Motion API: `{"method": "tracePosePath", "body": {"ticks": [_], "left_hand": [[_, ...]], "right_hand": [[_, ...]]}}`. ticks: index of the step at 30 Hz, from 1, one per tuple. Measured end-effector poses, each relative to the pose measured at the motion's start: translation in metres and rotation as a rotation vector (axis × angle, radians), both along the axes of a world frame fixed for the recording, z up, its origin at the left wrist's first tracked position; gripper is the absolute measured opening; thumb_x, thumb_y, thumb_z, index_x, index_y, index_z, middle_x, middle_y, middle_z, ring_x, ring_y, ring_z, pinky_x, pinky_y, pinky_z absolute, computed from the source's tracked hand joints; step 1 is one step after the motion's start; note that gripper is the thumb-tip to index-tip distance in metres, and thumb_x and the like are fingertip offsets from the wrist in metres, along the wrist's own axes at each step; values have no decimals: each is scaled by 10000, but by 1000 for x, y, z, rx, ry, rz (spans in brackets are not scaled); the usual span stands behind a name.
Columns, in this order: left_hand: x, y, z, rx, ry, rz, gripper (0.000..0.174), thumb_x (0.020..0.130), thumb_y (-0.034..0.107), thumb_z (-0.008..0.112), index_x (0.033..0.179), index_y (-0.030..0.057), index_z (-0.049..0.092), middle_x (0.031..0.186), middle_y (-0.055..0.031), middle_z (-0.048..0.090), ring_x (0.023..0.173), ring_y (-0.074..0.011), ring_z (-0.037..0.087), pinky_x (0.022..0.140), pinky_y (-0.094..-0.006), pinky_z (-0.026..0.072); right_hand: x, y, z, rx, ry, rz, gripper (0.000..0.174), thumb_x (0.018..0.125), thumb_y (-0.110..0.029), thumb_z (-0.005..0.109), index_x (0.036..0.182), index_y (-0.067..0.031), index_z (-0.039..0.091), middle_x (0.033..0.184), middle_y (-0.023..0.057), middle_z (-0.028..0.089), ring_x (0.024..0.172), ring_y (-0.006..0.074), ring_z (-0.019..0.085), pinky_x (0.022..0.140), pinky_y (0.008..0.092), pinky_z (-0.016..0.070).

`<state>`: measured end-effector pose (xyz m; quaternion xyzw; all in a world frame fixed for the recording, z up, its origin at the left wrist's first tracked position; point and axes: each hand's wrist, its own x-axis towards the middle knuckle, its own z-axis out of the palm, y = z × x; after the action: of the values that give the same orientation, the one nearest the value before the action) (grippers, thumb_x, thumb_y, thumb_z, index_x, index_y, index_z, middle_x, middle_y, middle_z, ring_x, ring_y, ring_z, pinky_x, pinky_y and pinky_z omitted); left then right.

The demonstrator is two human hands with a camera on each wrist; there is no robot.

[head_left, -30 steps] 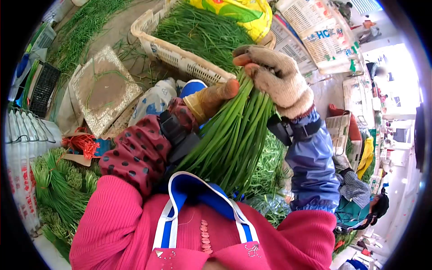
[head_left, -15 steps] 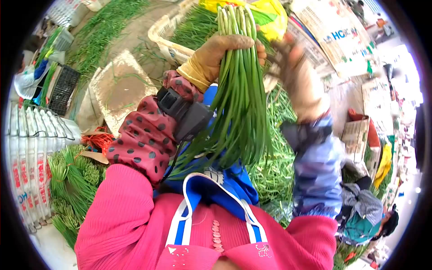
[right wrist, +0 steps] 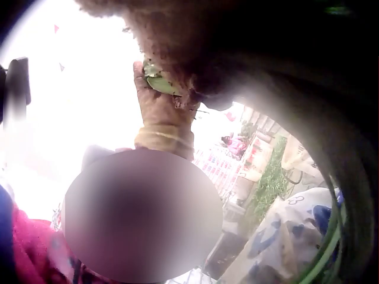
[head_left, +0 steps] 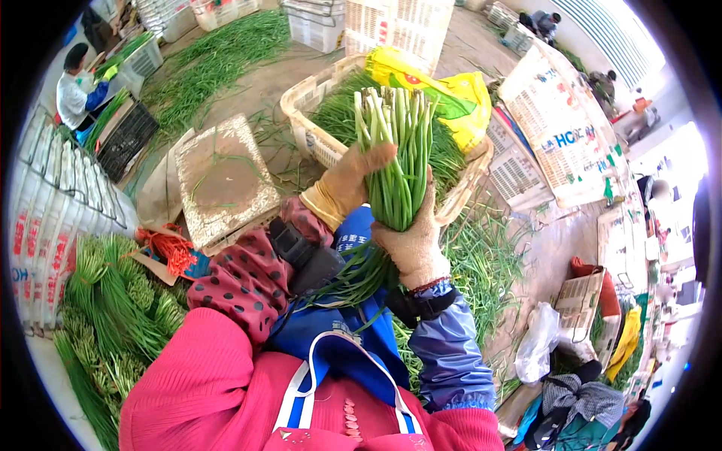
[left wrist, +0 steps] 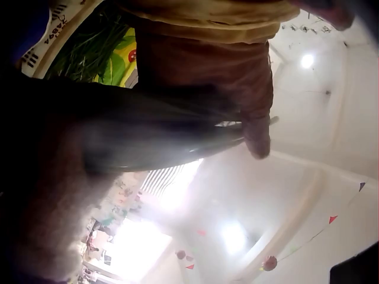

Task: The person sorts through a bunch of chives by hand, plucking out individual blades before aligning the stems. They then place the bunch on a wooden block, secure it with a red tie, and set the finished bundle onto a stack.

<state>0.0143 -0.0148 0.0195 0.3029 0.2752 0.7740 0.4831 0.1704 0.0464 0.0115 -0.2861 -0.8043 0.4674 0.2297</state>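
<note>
A thick bunch of garlic chives [head_left: 395, 161], pale ends up, stands between my two gloved hands in the head view. My left hand [head_left: 344, 180], in a brown glove with a yellow cuff, grips it from the left, its thumb laid across the stalks. Lower down, my right hand [head_left: 415, 239] in a knitted glove holds the bunch from the right and below. The green leaves [head_left: 357, 278] hang behind the right wrist over a blue apron [head_left: 376, 323]. Dark stalks [left wrist: 166, 142] cross the left wrist view beneath the left glove.
Ahead stands a cream plastic crate [head_left: 320, 143] of loose greens with a yellow bag [head_left: 459, 101] on it. A dirty square board [head_left: 226, 173] lies to the left, near orange ties [head_left: 173, 252]. Tied bundles [head_left: 113, 301] are piled at the lower left. Loose greens [head_left: 489, 263] cover the floor on the right.
My right hand first left the bunch, then came back onto it lower down. The bunch's pale ends now point up, and its leaves have gathered behind the right wrist. The head view has tilted up.
</note>
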Motion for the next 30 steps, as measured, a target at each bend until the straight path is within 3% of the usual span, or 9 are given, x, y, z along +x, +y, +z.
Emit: {"method": "tracePosePath", "body": {"ticks": [3,6,11,14,16,18,21,24,30], "left_hand": [[10,-17,-17,44,228,87,855,774,391,822,1417,1,415,1336,-148,578,1224,-246,563,1048,-385,453],[11,-32,-23,46,65,114,866,747,361,849,1419,17,423,1324,-126,586,1223,-241,559,1063,-383,435],[-24,-79,-13,-1,-184,360,567,866,65,702,1384,47,470,1305,-101,593,1180,-229,586,1014,-391,486],[-50,-104,-10,83,-171,511,497,888,78,695,1354,65,524,1131,-49,634,1048,-201,613,985,-342,493],[-64,-113,-13,-94,17,1082,479,881,187,731,1315,85,558,1018,-36,652,956,-190,640,866,-307,527],[-73,-132,-11,-345,345,1267,502,858,309,758,1288,110,592,896,-15,659,854,-172,654,749,-278,534],[-80,-171,-3,-649,890,1025,625,777,548,756,1257,159,657,643,7,629,604,-174,634,550,-298,483],[-70,-174,14,-838,1299,901,601,811,447,770,1266,79,632,646,-41,612,555,-122,527,546,-293,440],[-39,-165,-18,-492,1109,899,205,861,277,724,901,78,749,823,-82,724,761,-221,701,673,-324,533]], "right_hand": [[-8,-7,16,34,-102,31,1200,642,-172,815,1570,-135,56,1244,215,612,1098,379,634,928,417,513],[-21,-19,21,167,-177,88,1169,665,-175,804,1570,-130,64,1248,223,611,1061,385,651,886,424,530],[-47,-40,28,259,-268,133,1121,661,-139,823,1558,-86,152,1251,216,609,1064,374,649,877,409,532],[-62,-46,18,315,-219,162,1106,650,-90,830,1550,-72,188,1290,223,579,1097,374,628,911,395,517],[-72,-49,14,369,-220,161,1097,661,-88,820,1553,-106,182,1238,221,613,1068,385,642,897,405,526],[-80,-51,11,437,-229,142,1100,672,-104,811,1560,-179,167,1163,214,663,1028,395,666,864,424,544],[-88,-54,6,522,-220,202,1101,674,-133,820,1558,-168,165,1171,227,651,1003,424,656,838,451,544],[-94,-61,4,595,-187,252,1072,682,-159,821,1553,-178,197,1128,224,665,966,432,659,801,469,547],[-100,-69,7,609,-204,248,1025,699,-158,811,1544,-170,230,1093,216,673,943,427,662,795,464,545]]}}
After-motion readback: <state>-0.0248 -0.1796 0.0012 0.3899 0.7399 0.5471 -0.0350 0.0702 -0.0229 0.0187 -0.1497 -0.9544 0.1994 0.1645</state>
